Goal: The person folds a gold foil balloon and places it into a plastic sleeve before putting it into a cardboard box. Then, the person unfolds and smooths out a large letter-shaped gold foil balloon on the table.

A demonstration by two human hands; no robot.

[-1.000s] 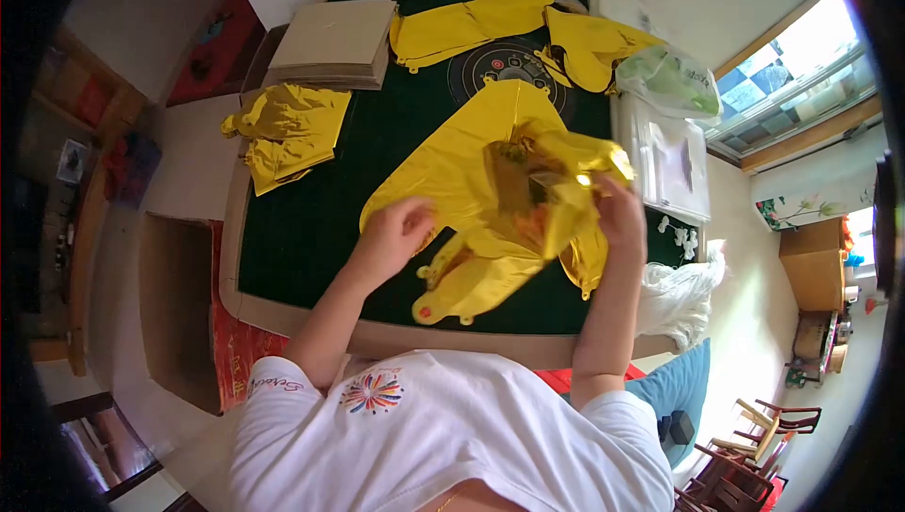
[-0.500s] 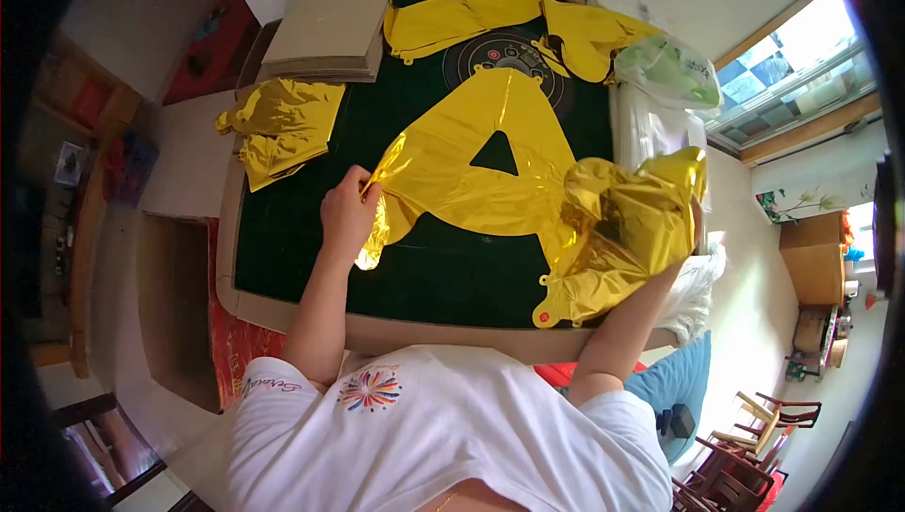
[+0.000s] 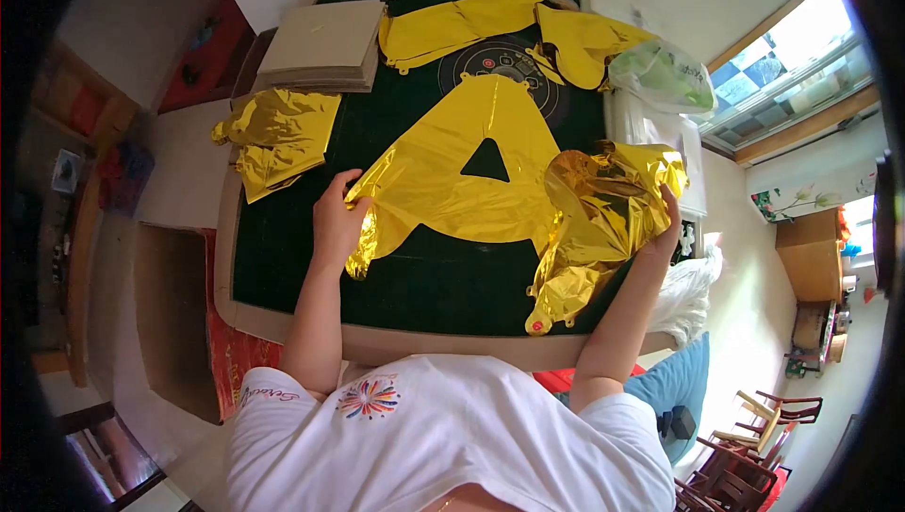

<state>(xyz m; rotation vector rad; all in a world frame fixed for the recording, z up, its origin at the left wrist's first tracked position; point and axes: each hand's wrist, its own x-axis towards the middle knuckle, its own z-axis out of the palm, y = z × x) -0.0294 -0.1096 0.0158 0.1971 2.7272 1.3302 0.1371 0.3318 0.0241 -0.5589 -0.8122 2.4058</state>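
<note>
A flat gold foil balloon shaped like a letter A lies on the dark green table top. At its left leg, my left hand has the crinkled foil edge between thumb and fingers. A bunched gold foil piece overlaps the A's right leg and hides part of it. My right hand grips the outer right side of this bunch, its fingers partly behind the foil. The lower tip of the bunch carries a small red mark near the table's front edge.
Left of the A lies a folded gold foil stack, with a pile of cardboard sheets behind it. More flat gold balloons spread across the back. Clear plastic bags line the right side. An open cardboard box stands at left.
My right hand has moved left and the bunched foil has drawn inward, more crumpled at its lower tip. My left hand still holds the left leg, shifted slightly left.
</note>
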